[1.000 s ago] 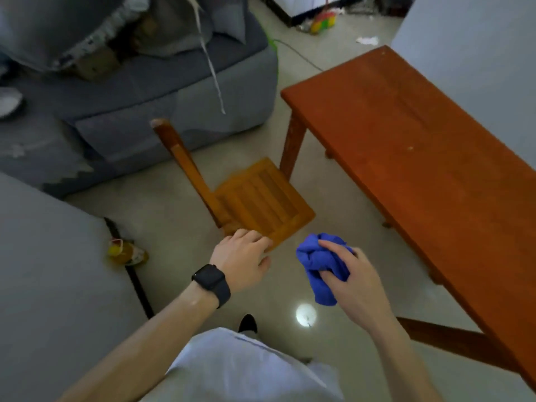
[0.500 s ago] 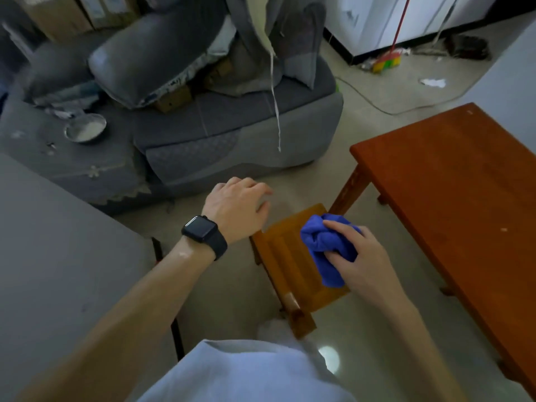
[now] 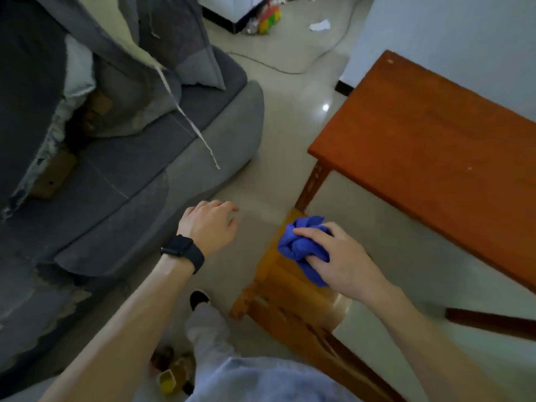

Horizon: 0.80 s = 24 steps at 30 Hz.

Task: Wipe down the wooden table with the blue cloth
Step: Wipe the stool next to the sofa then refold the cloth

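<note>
**Cloth in hand, desk off to the right**

The right hand [image 3: 345, 256] is closed around the bunched blue cloth [image 3: 301, 245], held above a small wooden chair [image 3: 290, 303] that stands on the pale, glossy floor [image 3: 278, 117]. The left hand [image 3: 208, 224] holds nothing, its fingers loosely curled, with a dark watch [image 3: 182, 252] on the wrist. The reddish wooden desk [image 3: 429, 158] fills the right side, its top bare save for a few pale specks, and the cloth is apart from it. A worn grey sofa [image 3: 130, 175] with heaped cushions occupies the left. Far back, a scrap of paper [image 3: 319, 25] and a thin cable [image 3: 275, 68] lie on the floor.
</note>
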### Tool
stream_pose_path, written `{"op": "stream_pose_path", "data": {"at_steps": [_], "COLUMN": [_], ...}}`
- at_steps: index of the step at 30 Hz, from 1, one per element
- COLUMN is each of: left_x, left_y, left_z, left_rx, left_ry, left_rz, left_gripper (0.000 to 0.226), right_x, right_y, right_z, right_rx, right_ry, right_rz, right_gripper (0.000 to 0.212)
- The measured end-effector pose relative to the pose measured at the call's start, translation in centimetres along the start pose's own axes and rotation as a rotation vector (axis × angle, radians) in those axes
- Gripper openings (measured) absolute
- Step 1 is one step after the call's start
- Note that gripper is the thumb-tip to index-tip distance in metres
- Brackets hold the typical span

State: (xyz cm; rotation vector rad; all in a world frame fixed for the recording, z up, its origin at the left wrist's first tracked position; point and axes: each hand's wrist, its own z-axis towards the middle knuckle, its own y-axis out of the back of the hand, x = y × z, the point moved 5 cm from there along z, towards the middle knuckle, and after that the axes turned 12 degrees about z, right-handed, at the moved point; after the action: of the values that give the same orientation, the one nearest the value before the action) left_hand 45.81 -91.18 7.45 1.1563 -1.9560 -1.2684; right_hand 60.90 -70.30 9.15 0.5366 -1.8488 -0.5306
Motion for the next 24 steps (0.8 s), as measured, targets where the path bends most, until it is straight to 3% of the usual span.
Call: {"op": "stream_pose_path", "data": {"at_steps": [6,15,24], "left_x": [4.8,12.2,8.7], "left_y": [-0.9,2.4,6.8], "left_z": [4.5,9.5,16.2], "left_rx": [0.113,0.143,0.17], "left_ry": [-0.297,-0.44,-0.658], "left_rz": [0.045,0.093,0.194], "left_gripper": [0.038,0.039,0.039], "right_x": [3.1,8.5,9.2], "right_y": [-3.5,-8.3,-7.8], "right_z": [2.0,8.2,10.5], "right_rx": [-0.191,-0.358,-0.491], "right_ry": [-0.26,-0.403,-0.489], "right_rz": [0.029,0.187,0.363], "right_gripper": [0.048,0.051,0.05]}}
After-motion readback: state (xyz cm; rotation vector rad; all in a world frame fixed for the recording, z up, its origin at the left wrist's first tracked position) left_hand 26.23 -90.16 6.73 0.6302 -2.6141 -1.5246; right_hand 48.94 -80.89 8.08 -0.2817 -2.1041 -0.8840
